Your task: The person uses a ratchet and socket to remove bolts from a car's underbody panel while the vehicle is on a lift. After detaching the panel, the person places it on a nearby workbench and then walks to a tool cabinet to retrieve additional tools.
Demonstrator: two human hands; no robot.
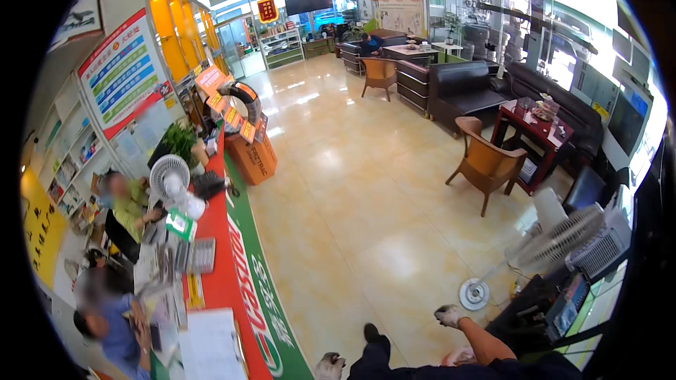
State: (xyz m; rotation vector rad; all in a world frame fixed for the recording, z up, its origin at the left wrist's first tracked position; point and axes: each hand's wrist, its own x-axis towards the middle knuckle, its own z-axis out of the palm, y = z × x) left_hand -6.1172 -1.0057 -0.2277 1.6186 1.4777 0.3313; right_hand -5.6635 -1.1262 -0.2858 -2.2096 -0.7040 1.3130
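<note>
My left hand (329,366), in a greyish-white work glove, hangs at the lower edge beside the red-and-green counter front. Its fingers are curled in, and no object shows in them. My right hand (448,315), gloved the same way, is held out in front of my body over the tiled floor (366,260). Its fingers are also loosely closed, with nothing seen in them. The nearest thing to it is the round white base of a standing fan (474,295). One dark shoe (371,333) shows between my hands.
Along the left runs a counter (232,260) with papers, a small white fan (171,177) and two people behind it. An orange tire display (251,158) stands at its far end. To the right are wicker chairs (487,158), a dark red table (539,125) and black sofas (465,88).
</note>
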